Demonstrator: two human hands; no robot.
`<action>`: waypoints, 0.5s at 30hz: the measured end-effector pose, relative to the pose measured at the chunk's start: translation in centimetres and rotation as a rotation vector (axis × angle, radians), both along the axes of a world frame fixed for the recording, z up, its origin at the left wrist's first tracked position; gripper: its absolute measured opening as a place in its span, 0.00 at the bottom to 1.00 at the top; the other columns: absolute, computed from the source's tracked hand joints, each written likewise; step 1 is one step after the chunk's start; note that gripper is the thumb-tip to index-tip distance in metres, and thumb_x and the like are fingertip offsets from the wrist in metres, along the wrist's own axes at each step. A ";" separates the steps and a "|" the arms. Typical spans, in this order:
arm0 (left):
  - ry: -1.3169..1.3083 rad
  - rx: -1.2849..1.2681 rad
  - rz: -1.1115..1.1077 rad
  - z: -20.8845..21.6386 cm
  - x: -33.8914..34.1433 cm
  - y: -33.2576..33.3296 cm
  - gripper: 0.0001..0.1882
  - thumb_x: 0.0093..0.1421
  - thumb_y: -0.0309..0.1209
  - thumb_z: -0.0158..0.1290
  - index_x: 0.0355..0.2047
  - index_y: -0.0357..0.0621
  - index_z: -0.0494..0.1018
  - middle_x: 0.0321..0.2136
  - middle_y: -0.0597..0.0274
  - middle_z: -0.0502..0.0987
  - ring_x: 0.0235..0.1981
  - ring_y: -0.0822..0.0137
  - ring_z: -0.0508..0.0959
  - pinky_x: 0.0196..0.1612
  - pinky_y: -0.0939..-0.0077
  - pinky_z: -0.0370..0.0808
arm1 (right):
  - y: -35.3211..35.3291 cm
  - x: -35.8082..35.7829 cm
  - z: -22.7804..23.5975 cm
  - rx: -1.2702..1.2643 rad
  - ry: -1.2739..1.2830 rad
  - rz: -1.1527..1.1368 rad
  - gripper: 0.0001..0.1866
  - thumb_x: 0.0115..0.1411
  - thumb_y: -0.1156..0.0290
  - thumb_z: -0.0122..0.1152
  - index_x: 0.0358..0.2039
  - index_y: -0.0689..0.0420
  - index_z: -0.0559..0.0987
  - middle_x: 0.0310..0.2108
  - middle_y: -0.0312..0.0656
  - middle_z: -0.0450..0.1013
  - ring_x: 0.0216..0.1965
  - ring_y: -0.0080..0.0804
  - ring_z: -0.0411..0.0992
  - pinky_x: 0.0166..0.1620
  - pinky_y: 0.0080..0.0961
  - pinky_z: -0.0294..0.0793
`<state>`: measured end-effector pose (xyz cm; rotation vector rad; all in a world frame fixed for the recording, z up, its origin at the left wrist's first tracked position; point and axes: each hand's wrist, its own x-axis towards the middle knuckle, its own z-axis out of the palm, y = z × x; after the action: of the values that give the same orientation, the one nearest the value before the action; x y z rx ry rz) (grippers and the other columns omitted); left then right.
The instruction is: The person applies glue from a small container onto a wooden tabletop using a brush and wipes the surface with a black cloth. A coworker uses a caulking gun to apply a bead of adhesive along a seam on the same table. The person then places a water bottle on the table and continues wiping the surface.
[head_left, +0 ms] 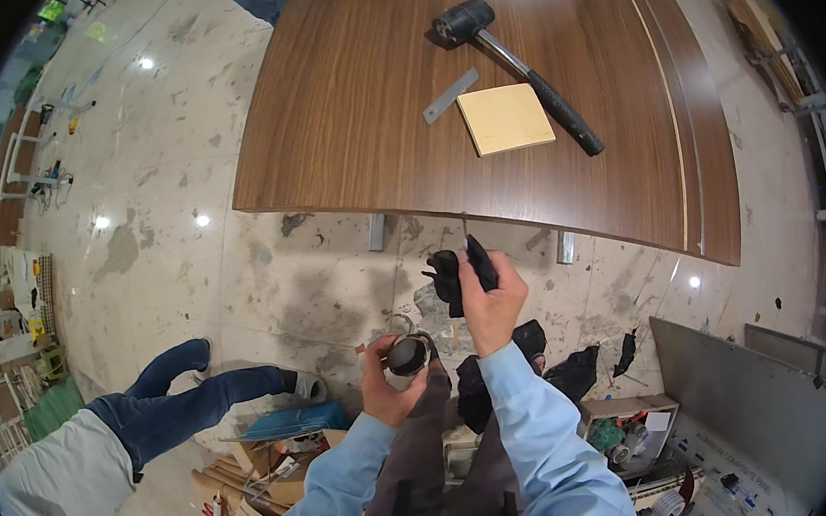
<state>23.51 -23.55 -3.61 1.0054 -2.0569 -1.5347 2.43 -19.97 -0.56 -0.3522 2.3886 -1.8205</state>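
Observation:
My left hand (392,384) is wrapped round a small round can (407,355) whose top looks dark; what is inside is hard to make out. Held out ahead in my right hand (493,305) is a black-handled tool (479,260) with a thin tip. That tip points toward the near edge of the brown wood-grain tabletop (359,114); whether they touch, I cannot tell. On the tabletop lie a black-headed mallet (529,73), a pale yellow square block or pad (506,119) and a flat grey metal strip (451,95).
Black crumpled pieces (571,374) lie on the stained tile floor near my feet. Behind my right arm stands a box of odds and ends (629,436), beside a grey panel (744,395). Another person (85,469) bends at the left, near a teal case (294,421) and cardboard.

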 end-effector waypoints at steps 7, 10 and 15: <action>-0.027 0.004 -0.017 0.1 -0.1 0.2 0.38 0.51 0.22 0.70 0.59 0.40 0.63 0.57 0.51 0.71 0.56 0.60 0.77 0.58 0.67 0.77 | -0.2 -0.4 0.7 0.001 0.007 -0.086 0.08 0.60 0.71 0.72 0.32 0.62 0.81 0.22 0.43 0.76 0.24 0.28 0.72 0.30 0.29 0.71; -0.036 -0.007 -0.010 0.1 0.0 0.3 0.37 0.51 0.22 0.70 0.59 0.40 0.64 0.57 0.51 0.71 0.56 0.60 0.77 0.58 0.67 0.77 | 0.5 -0.8 2.1 0.026 0.128 -0.050 0.08 0.60 0.73 0.73 0.32 0.63 0.81 0.21 0.41 0.73 0.23 0.26 0.69 0.29 0.27 0.70; -0.048 0.016 -0.016 0.2 0.1 0.2 0.37 0.51 0.22 0.70 0.59 0.41 0.64 0.57 0.51 0.71 0.56 0.60 0.77 0.58 0.66 0.77 | 0.4 -1.5 4.9 0.020 0.160 -0.043 0.05 0.59 0.78 0.72 0.33 0.62 0.82 0.26 0.41 0.75 0.25 0.26 0.71 0.31 0.25 0.70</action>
<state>23.61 -23.39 -3.38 1.0433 -2.0931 -1.5519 0.94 -19.54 4.36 -0.4638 2.5360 -1.8512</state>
